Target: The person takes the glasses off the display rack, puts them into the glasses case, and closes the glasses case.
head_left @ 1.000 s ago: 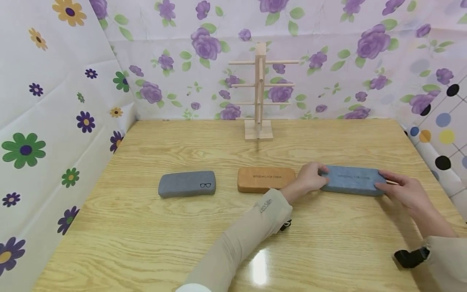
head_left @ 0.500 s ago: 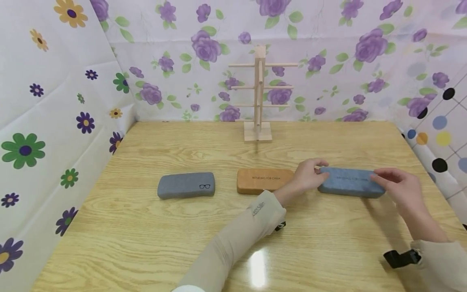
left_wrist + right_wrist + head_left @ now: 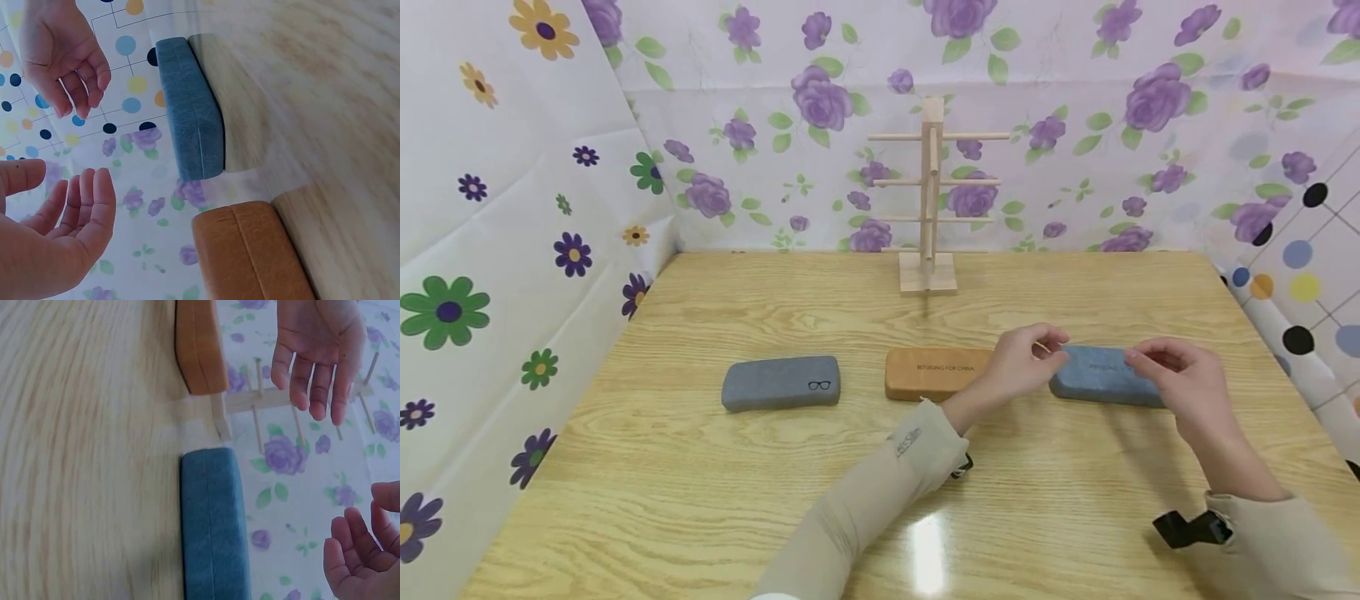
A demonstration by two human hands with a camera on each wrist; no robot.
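Observation:
A blue glasses case (image 3: 1093,379) lies on the table at the right, with faint lettering on its lid. My left hand (image 3: 1018,362) hovers by its left end, fingers loosely bent and holding nothing. Over the case's right part is my right hand (image 3: 1195,383), hiding that end in the head view. Both wrist views show a gap between the hands and the cases; the blue case (image 3: 192,112) stands shut on the wood. An orange-brown glasses case (image 3: 932,375) with printed lettering is partly covered by my left wrist.
A grey-blue glasses case (image 3: 782,383) with a small glasses print lies to the left. Behind the cases stands a wooden rack (image 3: 932,192) with several pegs. Floral sheets (image 3: 737,67) bound the table's back and sides.
Both hands have let go of the blue case and risen off it. My right hand has moved left over the case, my left slightly left. The view has shifted a little.

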